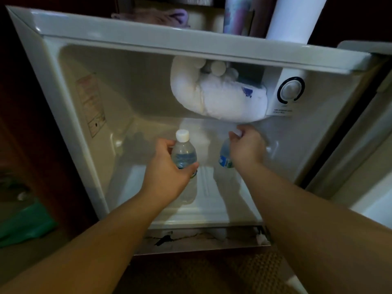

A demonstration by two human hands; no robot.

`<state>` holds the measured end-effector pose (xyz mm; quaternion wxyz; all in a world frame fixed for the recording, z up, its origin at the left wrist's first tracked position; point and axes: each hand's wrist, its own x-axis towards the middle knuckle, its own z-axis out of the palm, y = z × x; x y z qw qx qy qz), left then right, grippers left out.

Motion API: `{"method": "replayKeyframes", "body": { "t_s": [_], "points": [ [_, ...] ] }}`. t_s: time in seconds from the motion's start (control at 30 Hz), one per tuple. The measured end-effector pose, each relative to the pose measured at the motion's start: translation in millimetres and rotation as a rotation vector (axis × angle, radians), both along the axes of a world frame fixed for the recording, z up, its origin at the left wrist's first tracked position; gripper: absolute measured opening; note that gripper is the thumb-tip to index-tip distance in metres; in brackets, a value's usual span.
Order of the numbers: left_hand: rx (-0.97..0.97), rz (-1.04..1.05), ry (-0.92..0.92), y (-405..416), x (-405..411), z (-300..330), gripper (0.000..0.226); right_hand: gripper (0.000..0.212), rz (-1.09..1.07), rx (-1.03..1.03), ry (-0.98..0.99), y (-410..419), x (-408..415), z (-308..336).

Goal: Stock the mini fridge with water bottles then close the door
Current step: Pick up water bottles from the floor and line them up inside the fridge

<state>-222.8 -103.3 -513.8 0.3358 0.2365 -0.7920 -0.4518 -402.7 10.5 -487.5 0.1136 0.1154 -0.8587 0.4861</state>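
The white mini fridge (70,115) stands open in front of me, its door (364,132) swung out to the right. Both my arms reach inside. My left hand (167,172) grips a clear water bottle (184,153) with a white cap and blue label, upright near the fridge floor. My right hand (247,146) is closed around the top of a second water bottle (226,158), whose cap is hidden under the fingers. This bottle stands to the right of the first, a little deeper in.
A thick lump of frost (214,96) bulges from the freezer box at the top, just above my right hand. A round temperature dial (291,91) sits to its right. Items stand on top of the fridge. Green fabric (23,221) lies on the floor at left.
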Motion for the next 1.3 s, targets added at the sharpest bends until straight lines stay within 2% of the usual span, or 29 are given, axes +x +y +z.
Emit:
{"method": "replayKeyframes", "body": {
  "t_s": [0.17,0.3,0.37,0.43,0.53,0.63,0.7,0.77,0.9,1.07,1.13,1.2,1.3],
  "points": [
    [-0.020,-0.046,-0.048,-7.8,4.0,3.5,0.063,0.025,-0.028,0.078,0.036,4.5,-21.1,3.3],
    [-0.022,-0.061,-0.067,-11.2,8.4,0.0,0.066,0.011,0.017,0.140,0.091,1.2,-36.0,1.9],
    [-0.021,-0.069,-0.086,-11.0,11.2,-2.9,0.066,0.017,0.009,0.233,0.071,-0.9,-44.0,4.6],
    [-0.028,-0.077,-0.107,-10.7,12.9,-4.7,0.066,0.032,-0.014,0.315,0.055,-5.3,-52.7,6.2],
    [-0.020,-0.085,-0.120,-11.4,11.0,-3.5,0.066,0.046,-0.057,0.316,0.040,-12.0,-66.0,6.6],
    [-0.037,-0.075,-0.129,-12.3,6.8,-3.9,0.066,0.044,-0.051,0.248,0.020,-11.4,-67.3,4.1],
    [-0.038,-0.063,-0.132,-12.3,2.5,-5.3,0.066,0.038,-0.028,0.289,0.039,-11.0,-63.4,2.8],
    [-0.022,-0.064,-0.139,-12.0,-2.9,-6.3,0.067,0.041,-0.070,0.348,0.056,-12.7,-59.4,-0.4],
    [0.009,-0.086,-0.144,-12.1,-15.2,-7.8,0.068,0.036,-0.104,0.217,0.135,-10.0,-46.0,-12.6],
    [0.032,-0.061,-0.080,-10.9,-40.3,-12.4,0.067,0.058,-0.129,0.031,0.205,2.6,0.4,-30.8],
    [0.047,-0.047,-0.052,-9.0,-51.3,-12.9,0.067,0.057,-0.081,0.019,0.208,8.8,25.2,-48.8],
    [0.047,-0.054,-0.042,-7.1,-62.1,-12.9,0.067,0.055,-0.001,0.109,0.141,18.5,47.3,-69.5],
    [0.050,-0.070,-0.029,-4.8,-78.6,-14.9,0.069,0.054,0.137,0.359,0.042,34.3,61.8,-100.7]
  ]
}}
